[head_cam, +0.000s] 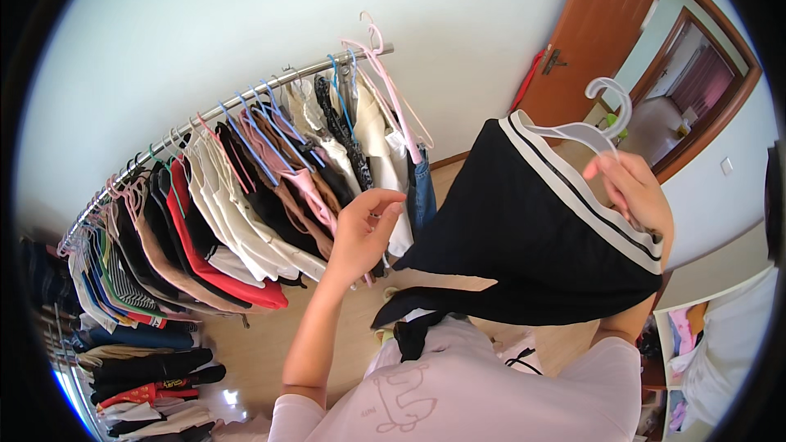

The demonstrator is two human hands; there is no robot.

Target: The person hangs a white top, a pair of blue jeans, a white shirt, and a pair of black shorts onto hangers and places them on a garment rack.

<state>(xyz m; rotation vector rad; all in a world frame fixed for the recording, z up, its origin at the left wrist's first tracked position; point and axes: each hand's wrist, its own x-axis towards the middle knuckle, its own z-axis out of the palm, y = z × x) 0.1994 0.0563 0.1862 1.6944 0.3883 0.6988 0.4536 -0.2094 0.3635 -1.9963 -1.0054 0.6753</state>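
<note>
My right hand holds a translucent white plastic hanger at its shoulder, inside the waistband of black shorts. The waistband is white with a black stripe, and the hanger's hook points up. The shorts hang in front of me, their legs trailing down to the left. My left hand is raised left of the shorts, fingers curled loosely with a gap to the thumb, holding nothing that shows. Beyond it, many garments hang on a metal clothes rail. Two or more pink hangers hang at the rail's right end.
A second group of hanging clothes stands at the lower left. The brown door is open at the upper right, beside a doorway. White shelves with folded clothes and a white cloth stand at the right. Wooden floor shows below the rail.
</note>
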